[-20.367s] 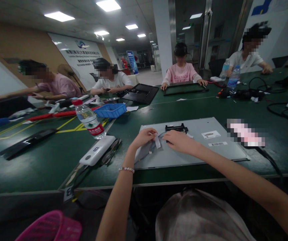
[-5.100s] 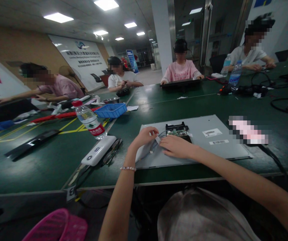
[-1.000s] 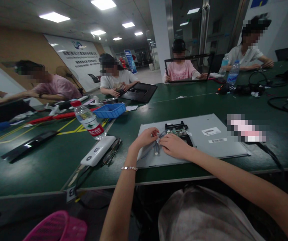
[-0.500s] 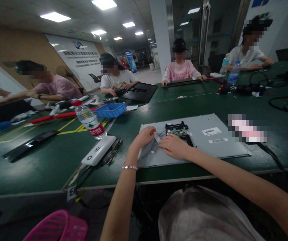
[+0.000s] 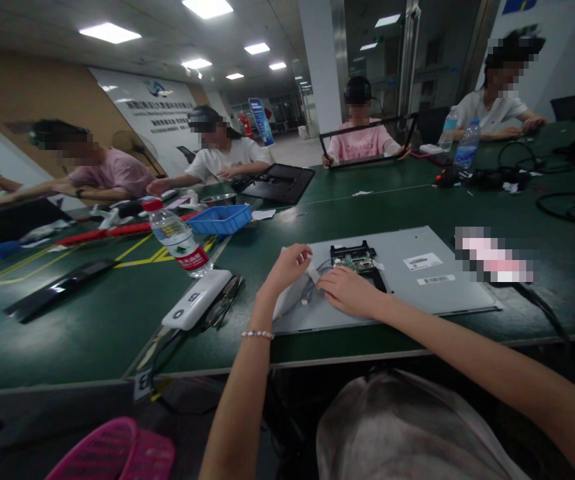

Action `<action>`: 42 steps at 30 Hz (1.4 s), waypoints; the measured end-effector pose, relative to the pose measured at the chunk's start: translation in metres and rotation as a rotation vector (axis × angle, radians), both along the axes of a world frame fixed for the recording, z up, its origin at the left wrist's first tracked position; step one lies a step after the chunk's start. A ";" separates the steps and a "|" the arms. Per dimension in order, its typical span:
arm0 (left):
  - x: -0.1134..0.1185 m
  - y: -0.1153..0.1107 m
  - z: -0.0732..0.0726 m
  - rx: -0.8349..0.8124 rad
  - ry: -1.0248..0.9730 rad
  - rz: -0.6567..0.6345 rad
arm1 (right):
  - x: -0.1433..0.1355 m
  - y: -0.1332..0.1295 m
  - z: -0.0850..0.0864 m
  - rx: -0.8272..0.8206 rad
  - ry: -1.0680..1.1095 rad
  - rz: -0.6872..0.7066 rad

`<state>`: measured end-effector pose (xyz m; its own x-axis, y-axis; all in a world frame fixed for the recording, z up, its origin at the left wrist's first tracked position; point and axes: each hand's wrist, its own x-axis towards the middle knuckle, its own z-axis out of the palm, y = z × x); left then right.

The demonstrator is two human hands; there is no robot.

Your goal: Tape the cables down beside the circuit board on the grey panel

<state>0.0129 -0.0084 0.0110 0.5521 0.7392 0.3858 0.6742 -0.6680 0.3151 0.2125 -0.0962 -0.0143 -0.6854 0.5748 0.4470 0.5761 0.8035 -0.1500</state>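
A flat grey display panel [image 5: 437, 293] lies on the green table in front of me, its back facing up. My left hand [image 5: 290, 268] is closed in a pinch on the upper end of a short white strip [image 5: 312, 272], which may be tape. At the strip's lower end are the curled fingertips of my right hand [image 5: 350, 291], whose palm side is hidden against the panel. Thin grey cables [image 5: 308, 292] run beneath the strip. Beyond my right hand sits a green circuit board [image 5: 365, 263] in a black bracket [image 5: 352, 251], partly covered by the hand.
Left of the panel are a white power bank [image 5: 197, 300], eyeglasses [image 5: 225, 301], a water bottle [image 5: 180, 243] and a blue tray [image 5: 221, 220]. A blurred-out pink object [image 5: 492, 257] with a black cable lies right. Across the table, a person holds up a black frame [image 5: 367, 162].
My left hand has shifted slightly up and left, while my right hand stays put. Across the table, one person has raised the black frame; another has reached an arm leftward.
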 end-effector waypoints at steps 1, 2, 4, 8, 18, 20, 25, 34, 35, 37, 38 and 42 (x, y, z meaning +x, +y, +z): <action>0.000 0.000 0.000 -0.006 0.008 -0.016 | 0.000 0.000 0.000 0.004 0.003 -0.004; 0.001 0.000 -0.001 -0.009 0.020 -0.026 | 0.000 0.000 -0.001 0.008 0.004 -0.007; 0.001 0.001 -0.002 -0.009 0.045 -0.027 | -0.001 0.001 -0.001 0.014 0.006 -0.015; 0.001 0.002 -0.003 -0.002 0.064 0.005 | -0.001 0.000 -0.001 0.017 0.014 -0.026; -0.001 0.003 -0.005 -0.123 0.045 -0.016 | -0.002 0.000 -0.001 -0.002 0.030 -0.052; 0.000 0.003 -0.004 -0.120 0.037 -0.019 | -0.001 0.000 0.000 0.001 0.030 -0.049; 0.003 0.001 -0.003 -0.144 0.013 -0.026 | -0.001 -0.001 0.000 0.015 0.027 -0.030; -0.002 0.006 -0.008 -0.158 0.031 0.014 | -0.001 0.002 -0.004 0.027 0.008 -0.023; -0.003 0.007 -0.009 -0.159 0.040 0.019 | -0.001 0.002 -0.004 0.027 0.006 -0.023; -0.004 0.007 -0.010 -0.147 0.041 0.015 | -0.001 0.003 -0.004 0.026 0.001 -0.022; -0.004 0.006 -0.009 -0.129 0.031 0.009 | -0.001 0.002 -0.004 0.026 0.000 -0.022; -0.002 -0.001 -0.001 -0.049 -0.014 -0.020 | -0.001 0.002 -0.004 0.026 -0.002 -0.025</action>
<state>0.0111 -0.0098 0.0101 0.5616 0.7463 0.3574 0.6564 -0.6648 0.3567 0.2115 -0.0944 -0.0181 -0.6722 0.5797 0.4606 0.5961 0.7927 -0.1278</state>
